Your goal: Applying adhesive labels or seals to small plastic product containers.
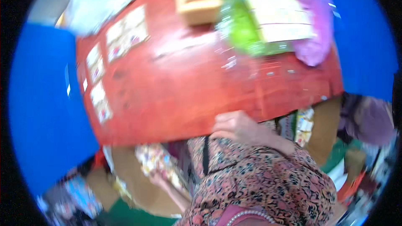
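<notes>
My left hand [158,178] reaches down into a cardboard box [125,175] below the table's near edge. It touches the colourful patterned packets [157,159] there, and blur hides how its fingers lie. Over the near edge of the red table [180,96], my right hand [234,127] rests with its fingers curled in. Whatever may be inside those fingers does not show. Small light cards or packets with printed pictures [127,33] lie in groups on the table's left side.
At the far side stand a yellowish wooden box [201,10] and a pale stack [280,14] on green plastic wrapping [243,29], beside a purple bag [314,46]. Blue panels [50,100] flank the table. Another cardboard box [326,127] with packets is at the right.
</notes>
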Action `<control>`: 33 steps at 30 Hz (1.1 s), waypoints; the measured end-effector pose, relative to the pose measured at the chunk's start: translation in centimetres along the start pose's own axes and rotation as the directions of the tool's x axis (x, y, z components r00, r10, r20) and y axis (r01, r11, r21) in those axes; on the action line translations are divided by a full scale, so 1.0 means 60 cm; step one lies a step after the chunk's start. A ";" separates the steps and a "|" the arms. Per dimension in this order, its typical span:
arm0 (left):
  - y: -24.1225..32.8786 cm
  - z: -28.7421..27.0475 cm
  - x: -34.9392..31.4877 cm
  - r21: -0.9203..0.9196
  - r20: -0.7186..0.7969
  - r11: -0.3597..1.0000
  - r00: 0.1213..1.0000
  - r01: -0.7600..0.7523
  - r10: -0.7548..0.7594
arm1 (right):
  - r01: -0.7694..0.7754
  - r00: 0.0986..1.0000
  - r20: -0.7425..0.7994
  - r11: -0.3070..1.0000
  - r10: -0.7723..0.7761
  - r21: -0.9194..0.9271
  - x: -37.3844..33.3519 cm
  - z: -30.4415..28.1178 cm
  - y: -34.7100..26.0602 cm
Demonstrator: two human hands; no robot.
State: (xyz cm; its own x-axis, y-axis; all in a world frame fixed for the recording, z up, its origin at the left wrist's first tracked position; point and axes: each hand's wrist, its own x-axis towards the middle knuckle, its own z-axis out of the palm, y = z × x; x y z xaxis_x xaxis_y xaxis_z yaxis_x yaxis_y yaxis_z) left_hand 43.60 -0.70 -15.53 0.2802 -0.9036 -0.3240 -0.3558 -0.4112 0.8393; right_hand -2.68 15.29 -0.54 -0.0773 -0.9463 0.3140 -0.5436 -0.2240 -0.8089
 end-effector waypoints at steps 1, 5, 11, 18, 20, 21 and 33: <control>0.074 0.024 0.015 0.591 -0.082 0.760 0.918 -0.269 0.389 | -0.184 0.983 0.023 0.977 0.182 0.108 -0.003 -0.011 -0.007; 0.291 0.111 0.012 0.574 -0.100 0.565 0.635 -0.592 0.766 | -0.197 0.971 -0.114 0.975 0.209 0.105 -0.024 -0.071 -0.022; 0.458 0.240 0.069 0.607 0.196 0.091 0.260 -0.790 0.945 | -0.407 0.807 -0.525 0.899 0.271 -0.162 -0.043 -0.198 -0.056; 0.466 0.353 0.116 0.510 0.481 -0.105 0.182 -0.854 0.858 | -0.589 0.767 -0.641 0.410 0.013 -0.696 -0.066 -0.269 0.053; 0.471 0.377 0.080 0.492 0.529 -0.066 0.237 -0.868 0.815 | -0.578 0.777 -0.629 0.379 -0.015 -0.723 -0.080 -0.275 0.080; 0.472 0.374 0.068 0.498 0.528 -0.067 0.241 -0.864 0.814 | -0.552 0.791 -0.609 0.368 -0.053 -0.748 -0.078 -0.277 0.090; 0.460 0.368 -0.033 0.434 0.585 0.054 0.326 -0.899 0.743 | -0.527 0.405 -0.862 0.693 -0.304 -0.492 -0.053 -0.352 0.034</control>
State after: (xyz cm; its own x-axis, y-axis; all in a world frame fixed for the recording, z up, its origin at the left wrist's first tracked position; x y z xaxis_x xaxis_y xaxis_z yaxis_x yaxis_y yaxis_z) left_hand 13.54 -12.88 -1.35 -0.6940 -0.6705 0.2623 -0.6580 0.7385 0.1469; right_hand -21.21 22.78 7.30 -0.5866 -0.1142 0.8017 -0.7471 0.4584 -0.4813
